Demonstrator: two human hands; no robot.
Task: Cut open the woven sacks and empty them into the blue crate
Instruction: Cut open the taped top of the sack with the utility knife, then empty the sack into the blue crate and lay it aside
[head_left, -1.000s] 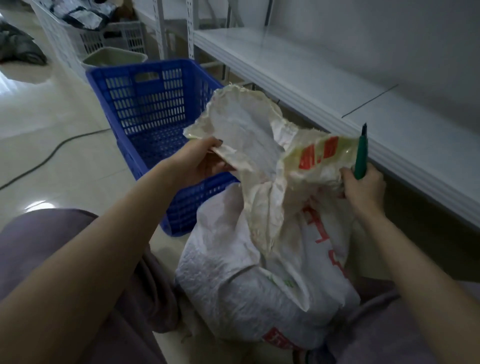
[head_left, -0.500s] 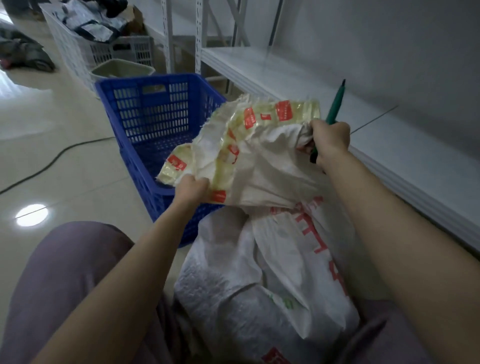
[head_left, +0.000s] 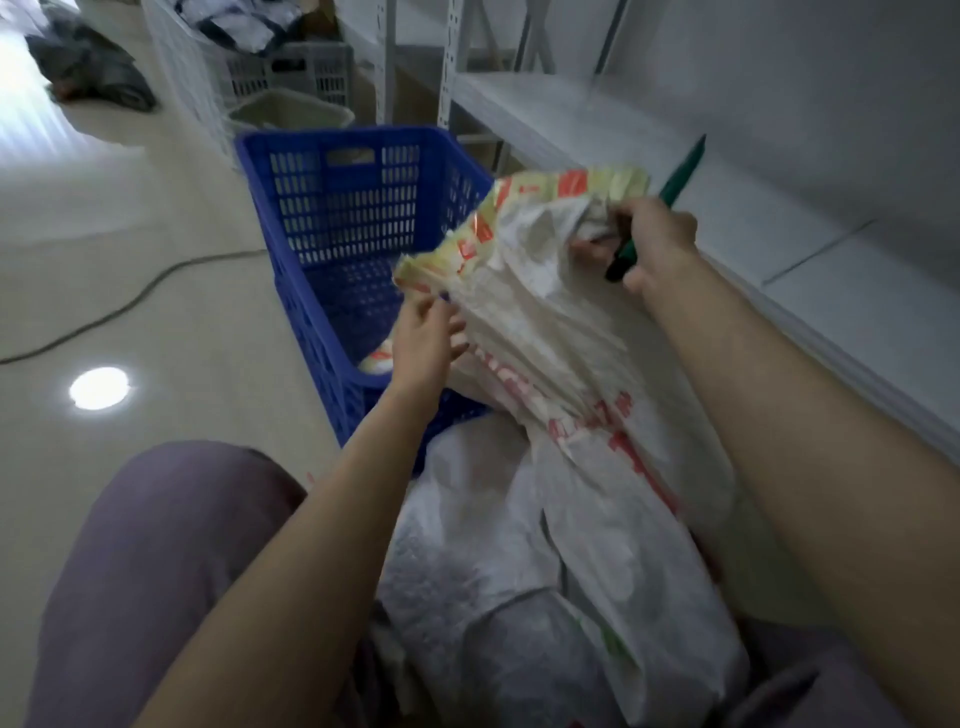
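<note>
Woven sack (head_left: 545, 322): right hand (head_left: 657, 244) grips high, left hand (head_left: 423, 348) touches.

The person wears loose trousers (head_left: 156, 545) of soft, dull mauve cloth. It lies smooth over the left thigh, with a few shallow folds near the knee. The same cloth shows on the right leg (head_left: 810, 691), darker in shadow. Both forearms are bare from the frame's edge to the wrist. The left hand (head_left: 423, 345) and right hand (head_left: 657, 241) are bare too.
</note>
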